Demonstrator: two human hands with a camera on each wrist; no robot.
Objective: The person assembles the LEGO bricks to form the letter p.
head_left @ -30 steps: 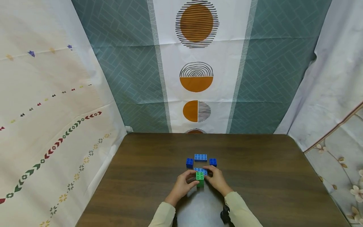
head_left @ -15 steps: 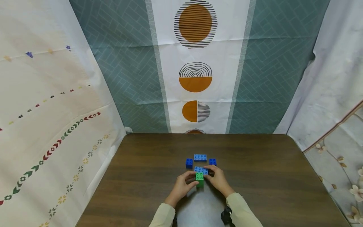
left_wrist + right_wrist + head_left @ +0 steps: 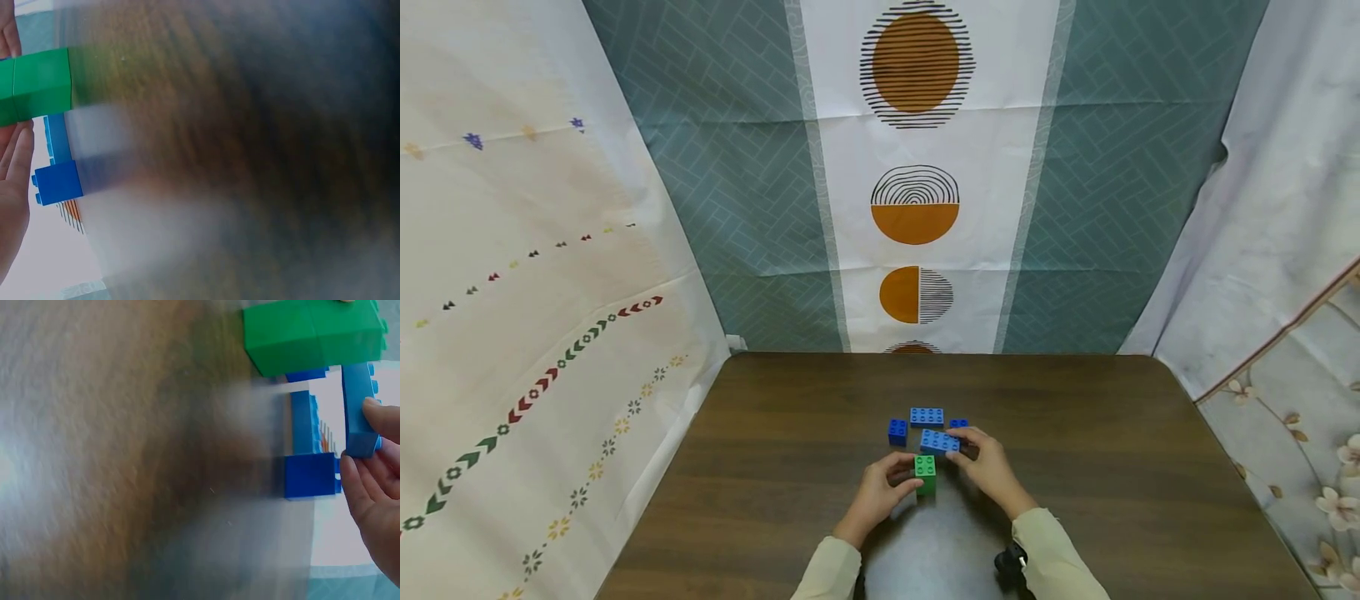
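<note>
Two green toy bricks [image 3: 925, 473], one stacked on the other, stand upright on the table. My left hand [image 3: 880, 496] pinches this stack at its side between thumb and fingers. A long light blue brick [image 3: 940, 442] is held by my right hand [image 3: 990, 468], thumb on one side and fingers on the other. In the right wrist view the held brick [image 3: 359, 412] is raised off the table, level with the upper green brick [image 3: 350, 334]. In the head view it lies just behind and right of the green stack, slightly turned.
Beyond the hands, another light blue brick [image 3: 927, 417] lies on the brown wooden table [image 3: 760, 467]. A dark blue brick [image 3: 897, 432] sits at its left, and a second dark blue brick [image 3: 958, 423] at its right, partly behind my right hand. Patterned cloths hang around the table.
My right hand has moved right and away from me with the light blue brick, drawing it off from behind the green stack. The left hand and the green bricks have stayed in place.
</note>
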